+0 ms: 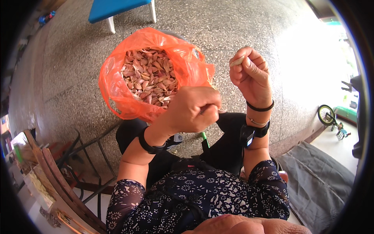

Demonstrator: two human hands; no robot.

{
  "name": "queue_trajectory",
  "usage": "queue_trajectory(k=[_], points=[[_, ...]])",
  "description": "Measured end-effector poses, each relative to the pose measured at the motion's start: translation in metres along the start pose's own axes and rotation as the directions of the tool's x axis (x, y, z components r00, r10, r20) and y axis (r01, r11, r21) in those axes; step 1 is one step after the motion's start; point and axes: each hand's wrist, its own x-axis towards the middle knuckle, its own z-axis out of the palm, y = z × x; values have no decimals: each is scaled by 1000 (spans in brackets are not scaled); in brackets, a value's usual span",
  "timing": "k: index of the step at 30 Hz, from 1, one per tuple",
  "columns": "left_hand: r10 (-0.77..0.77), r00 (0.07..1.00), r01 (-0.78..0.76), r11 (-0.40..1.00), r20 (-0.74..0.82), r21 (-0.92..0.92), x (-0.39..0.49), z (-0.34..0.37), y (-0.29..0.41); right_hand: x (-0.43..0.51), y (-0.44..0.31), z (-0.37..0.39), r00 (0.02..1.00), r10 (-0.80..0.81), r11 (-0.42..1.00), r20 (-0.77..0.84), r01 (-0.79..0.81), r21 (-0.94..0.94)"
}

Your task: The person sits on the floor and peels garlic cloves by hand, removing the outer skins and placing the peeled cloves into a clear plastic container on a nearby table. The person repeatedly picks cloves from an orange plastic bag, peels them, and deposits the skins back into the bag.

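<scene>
An orange plastic bag, opened wide, holds many unpeeled, pinkish garlic cloves. My left hand is curled into a fist by the bag's near right edge, its back towards me. A small pale piece, perhaps a garlic clove, sticks out at its thumb and forefinger. Farther right and higher, my right hand has its palm side in view. It pinches a pale garlic clove between thumb and fingers. The two hands are apart.
Beyond the bag stands a blue stool with white legs on the speckled floor. A dark metal frame is at the left. At the right lie a grey sheet and, farther off, a small wheeled bike. A green stick shows between the knees.
</scene>
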Motion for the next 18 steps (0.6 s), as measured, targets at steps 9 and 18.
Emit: queue_trajectory(k=[9, 18], points=[[-3, 996, 29, 949, -84, 314, 0, 21, 2, 0, -2, -2, 995, 31, 998, 93, -26, -49], [93, 929, 64, 913, -359, 403, 4, 2, 12, -4, 5, 16, 983, 148, 979, 111, -130, -159]])
